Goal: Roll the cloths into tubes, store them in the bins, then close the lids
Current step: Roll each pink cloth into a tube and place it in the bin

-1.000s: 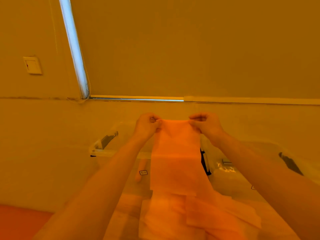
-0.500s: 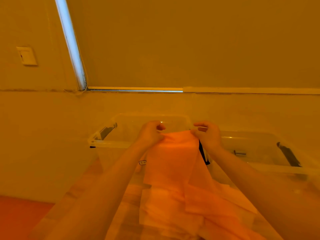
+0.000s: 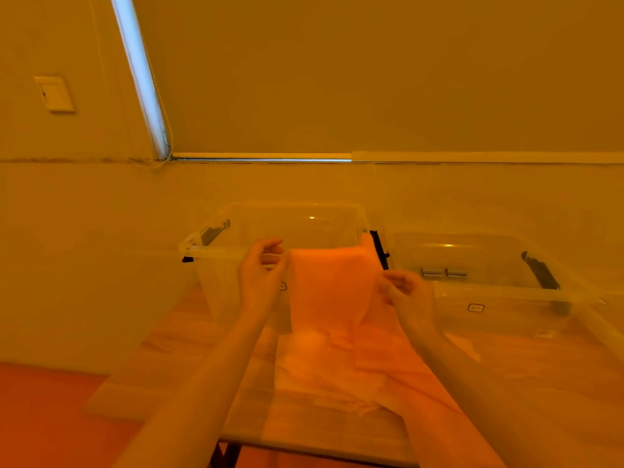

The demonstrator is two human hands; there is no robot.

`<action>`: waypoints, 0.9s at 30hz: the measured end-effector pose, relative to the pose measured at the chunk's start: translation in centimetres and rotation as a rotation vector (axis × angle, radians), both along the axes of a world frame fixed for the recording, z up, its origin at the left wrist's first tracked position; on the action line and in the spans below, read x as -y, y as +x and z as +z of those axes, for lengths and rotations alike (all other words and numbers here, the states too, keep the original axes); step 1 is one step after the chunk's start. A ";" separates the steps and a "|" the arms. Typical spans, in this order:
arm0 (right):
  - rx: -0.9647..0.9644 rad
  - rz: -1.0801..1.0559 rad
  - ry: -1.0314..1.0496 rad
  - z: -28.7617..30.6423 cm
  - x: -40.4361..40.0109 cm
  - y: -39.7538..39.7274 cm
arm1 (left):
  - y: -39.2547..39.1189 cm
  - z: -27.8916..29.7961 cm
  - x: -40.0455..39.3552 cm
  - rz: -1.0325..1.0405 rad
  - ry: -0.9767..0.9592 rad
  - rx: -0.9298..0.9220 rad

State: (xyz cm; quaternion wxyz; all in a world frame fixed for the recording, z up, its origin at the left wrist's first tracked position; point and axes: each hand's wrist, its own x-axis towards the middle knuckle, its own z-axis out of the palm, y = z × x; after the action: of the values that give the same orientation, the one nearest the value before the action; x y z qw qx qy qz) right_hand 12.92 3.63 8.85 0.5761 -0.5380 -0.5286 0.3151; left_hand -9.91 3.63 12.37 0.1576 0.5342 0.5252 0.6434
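Cloth [image 3: 332,292] held upright by its two side edges, just in front of left bin [image 3: 280,228]; lower end draped onto loose pile of cloths [image 3: 337,373] on counter [image 3: 189,366]. Top edge folded over toward left bin, judged as start of roll. Left hand [image 3: 260,282] at left edge of cloth, fingers [image 3: 270,246] curled, thumb and forefinger pinching fabric. Right hand [image 3: 410,298] at right edge, slightly lower, fingers curled and pinching likewise. Grip at both edges judged to keep fabric taut and square so tube forms evenly.

Pile of cloths directly below held cloth, unrolled, overlapping; judged liable to catch trailing end during rolling.

Left bin directly behind cloth, clear-walled, lid off, dark latch [image 3: 214,233] on its left end. Nothing discernible inside. Right bin [image 3: 479,265] to right of left bin, nearly touching, also uncovered, with two small grey cylinders [image 3: 444,273] inside. Lids not in view. Wall and window blind [image 3: 371,72] beyond left bin; wall switch [image 3: 54,93] far left of it.
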 end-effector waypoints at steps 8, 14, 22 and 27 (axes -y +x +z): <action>0.054 0.027 -0.080 -2.0 0.7 -0.7 | -0.3 -6.6 2.3 -0.234 -0.296 0.070; 0.076 0.189 -0.127 -2.3 1.3 -1.0 | -0.2 -7.1 1.8 -0.362 -0.397 -0.071; 0.064 0.185 -0.150 -3.0 2.5 -0.9 | -0.1 -7.5 3.4 -0.370 -0.403 -0.113; -0.001 0.185 -0.087 -3.3 4.4 -0.5 | -0.2 -7.8 5.4 -0.409 -0.399 -0.079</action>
State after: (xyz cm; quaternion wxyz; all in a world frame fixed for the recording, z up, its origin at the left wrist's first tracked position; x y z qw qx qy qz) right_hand 12.38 -0.78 5.58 0.5209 -0.5114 -0.5615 0.3897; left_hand -10.09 -1.78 4.61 0.3653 0.6123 0.5284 0.4610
